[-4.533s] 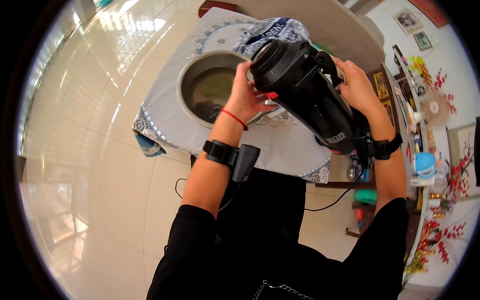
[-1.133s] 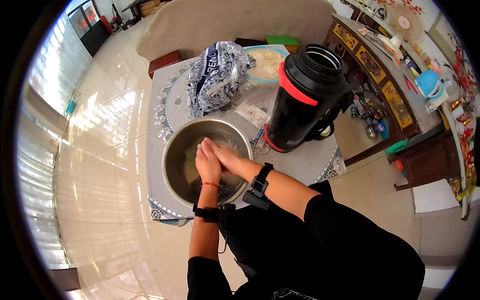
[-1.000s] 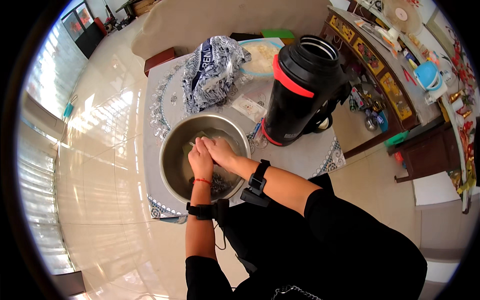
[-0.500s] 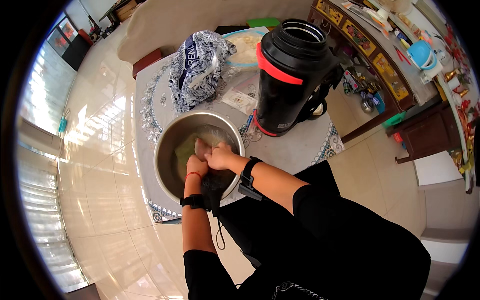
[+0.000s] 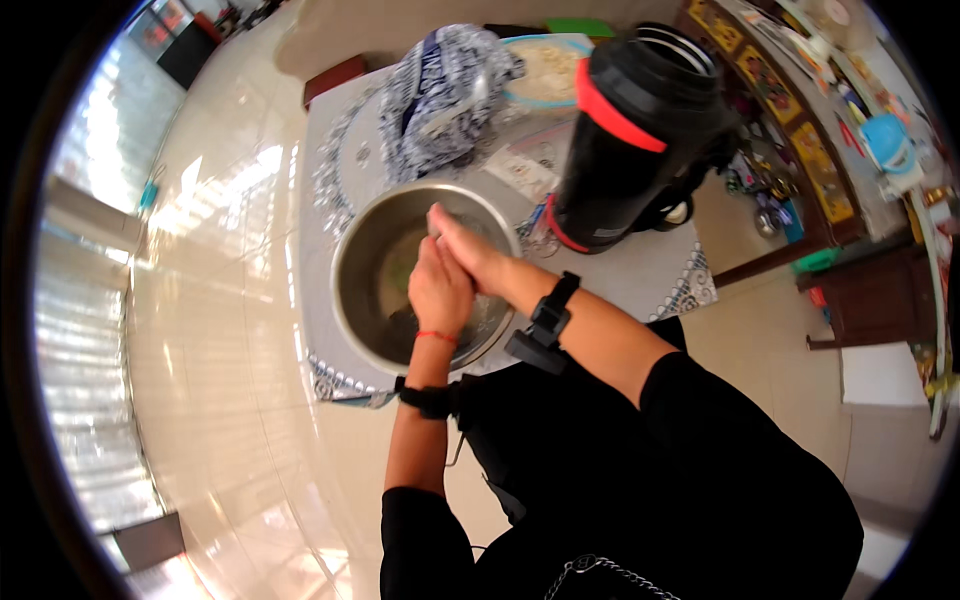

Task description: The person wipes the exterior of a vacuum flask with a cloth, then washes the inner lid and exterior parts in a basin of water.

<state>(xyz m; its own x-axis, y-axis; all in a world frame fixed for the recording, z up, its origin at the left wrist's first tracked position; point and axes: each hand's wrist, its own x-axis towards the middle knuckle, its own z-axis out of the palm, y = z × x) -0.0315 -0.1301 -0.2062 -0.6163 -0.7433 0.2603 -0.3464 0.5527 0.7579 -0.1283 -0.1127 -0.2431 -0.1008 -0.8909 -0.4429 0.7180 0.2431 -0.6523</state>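
A round steel basin [image 5: 362, 255] stands on the cloth-covered table, with water and a faint greenish patch [image 5: 398, 270] in it. Over its right half, my left hand [image 5: 440, 290] and my right hand [image 5: 468, 250] are pressed together palm to palm, clear of the water. Both sets of fingers are held close. Whatever lies between the palms, if anything, is hidden. A red cord circles my left wrist, and each forearm wears a black strap.
Right behind the basin stands a tall black flask [image 5: 625, 150] with red trim, its top uncovered. A blue-and-white patterned bag [image 5: 435, 105], a clear packet [image 5: 522, 172] and a blue-rimmed round container [image 5: 545, 75] sit farther back. A carved wooden cabinet [image 5: 800, 140] is at far right.
My hands have risen from the water and come together palm to palm. The pinkish thing seen at my fingers no longer shows. The whole view has shifted, with the table now farther right.
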